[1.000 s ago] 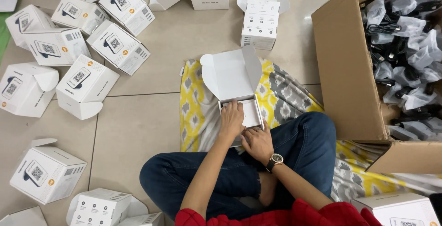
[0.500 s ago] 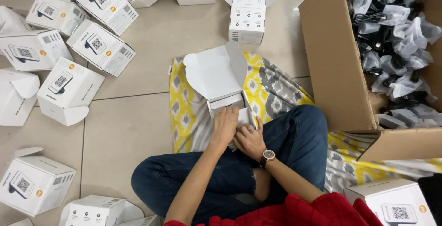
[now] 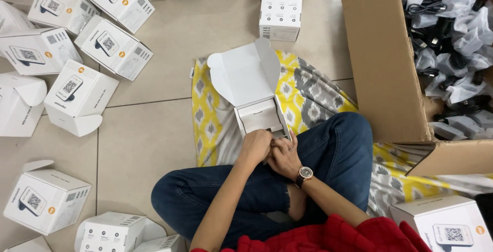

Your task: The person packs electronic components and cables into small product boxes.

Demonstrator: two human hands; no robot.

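Seen from the head camera, near the middle of the floor (image 3: 154, 129): an open white box (image 3: 257, 111) resting on a yellow-and-grey patterned cloth (image 3: 308, 93), lid flaps up and away from the crossed legs in blue jeans. Left hand (image 3: 255, 147) at the box's near edge, fingers curled and pressed together on it. Right hand (image 3: 285, 154) just beside, touching the left, fingers bent at the same edge; wristwatch (image 3: 305, 173) on that wrist. Toward the floor's left edge, many white cartons (image 3: 113, 46). At the right edge, a large cardboard box (image 3: 385, 67) holding bagged black cables (image 3: 452, 36).
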